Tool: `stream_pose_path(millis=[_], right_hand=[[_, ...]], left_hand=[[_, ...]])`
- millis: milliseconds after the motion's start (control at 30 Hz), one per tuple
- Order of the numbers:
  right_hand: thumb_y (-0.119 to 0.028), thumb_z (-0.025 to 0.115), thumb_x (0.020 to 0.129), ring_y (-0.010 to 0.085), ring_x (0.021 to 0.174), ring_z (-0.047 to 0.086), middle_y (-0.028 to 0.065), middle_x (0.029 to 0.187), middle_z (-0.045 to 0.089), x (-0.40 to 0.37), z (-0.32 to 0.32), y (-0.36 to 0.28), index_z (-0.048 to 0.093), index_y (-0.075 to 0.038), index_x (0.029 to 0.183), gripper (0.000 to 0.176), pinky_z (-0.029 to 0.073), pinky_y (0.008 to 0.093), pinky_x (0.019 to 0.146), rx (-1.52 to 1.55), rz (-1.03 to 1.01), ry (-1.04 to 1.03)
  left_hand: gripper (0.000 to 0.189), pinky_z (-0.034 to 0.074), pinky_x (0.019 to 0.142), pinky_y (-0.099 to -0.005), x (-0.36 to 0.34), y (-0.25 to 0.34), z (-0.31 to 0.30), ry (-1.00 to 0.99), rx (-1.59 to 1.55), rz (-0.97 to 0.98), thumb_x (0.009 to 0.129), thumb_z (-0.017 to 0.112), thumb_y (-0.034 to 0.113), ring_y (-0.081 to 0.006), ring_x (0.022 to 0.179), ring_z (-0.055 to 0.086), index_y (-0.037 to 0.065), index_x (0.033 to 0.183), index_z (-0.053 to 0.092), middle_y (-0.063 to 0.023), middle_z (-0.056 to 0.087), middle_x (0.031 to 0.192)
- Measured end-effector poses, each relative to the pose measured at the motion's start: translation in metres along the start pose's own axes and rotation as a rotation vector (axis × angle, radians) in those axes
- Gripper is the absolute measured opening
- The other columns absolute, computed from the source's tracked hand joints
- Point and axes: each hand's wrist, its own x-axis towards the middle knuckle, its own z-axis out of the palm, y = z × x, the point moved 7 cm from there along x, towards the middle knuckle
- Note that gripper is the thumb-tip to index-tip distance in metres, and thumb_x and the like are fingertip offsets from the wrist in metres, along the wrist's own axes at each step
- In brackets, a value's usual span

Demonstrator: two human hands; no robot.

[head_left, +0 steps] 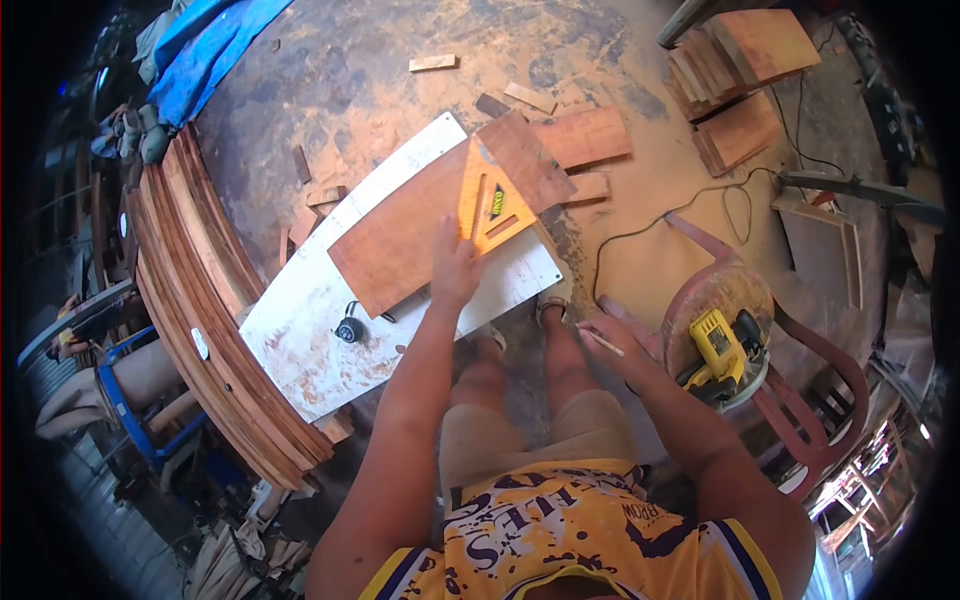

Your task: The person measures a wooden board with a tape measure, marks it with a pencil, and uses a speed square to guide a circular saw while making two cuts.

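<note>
A brown wooden board (400, 240) lies across a white panel (290, 340). On the board rests a yellow-orange triangular speed square (490, 205). My left hand (457, 268) grips the square at its lower left edge, with the fingertips partly hidden. Off the panel's near right corner, my right hand (622, 345) is closed around a thin pencil (603, 342), apart from the board. A black tape measure (349, 329) sits on the panel, left of my left forearm.
At right, a yellow power tool (715, 345) sits on a reddish plastic chair (700, 290). Long curved planks (190, 290) are stacked at left. Cut wood pieces (740, 60) are piled at upper right. A cord (660, 220) crosses the sawdust-covered floor; a blue tarp (215, 50) lies upper left.
</note>
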Motion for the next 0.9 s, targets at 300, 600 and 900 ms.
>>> stream_pose_path(millis=[300,600,900], right_hand=[[-0.017,0.066,0.096,0.0290,0.086,0.066,0.0143,0.092,0.067,0.053,0.122,-0.116,0.066,-0.001,0.100,0.017,0.052,0.0365,0.077,0.071,-0.365,-0.037],[-0.019,0.069,0.081,0.0393,0.098,0.069,0.0209,0.102,0.072,0.119,0.342,-0.162,0.071,-0.003,0.100,0.024,0.055,0.0461,0.085,-0.313,-0.354,-0.535],[-0.037,0.070,0.090,0.0365,0.091,0.069,0.0187,0.097,0.072,0.075,0.316,-0.175,0.054,-0.007,0.137,0.058,0.055,0.0443,0.084,-0.071,0.017,-0.449]], left_hand=[[0.034,0.027,0.117,-0.0552,-0.031,-0.028,-0.059,0.012,-0.027,0.015,0.084,0.080,0.027,-0.0468,0.146,0.031,0.007,0.101,0.057,-0.0239,0.032,0.158],[0.036,0.046,0.103,-0.0394,-0.189,-0.091,-0.117,0.025,-0.754,-0.607,0.098,0.061,0.033,-0.0270,0.114,0.063,0.003,0.115,0.071,-0.0127,0.070,0.117],[0.030,0.048,0.079,-0.0478,-0.324,-0.363,-0.219,0.220,0.089,-1.007,0.101,0.055,0.030,-0.0379,0.089,0.063,0.002,0.105,0.067,-0.0235,0.066,0.097]])
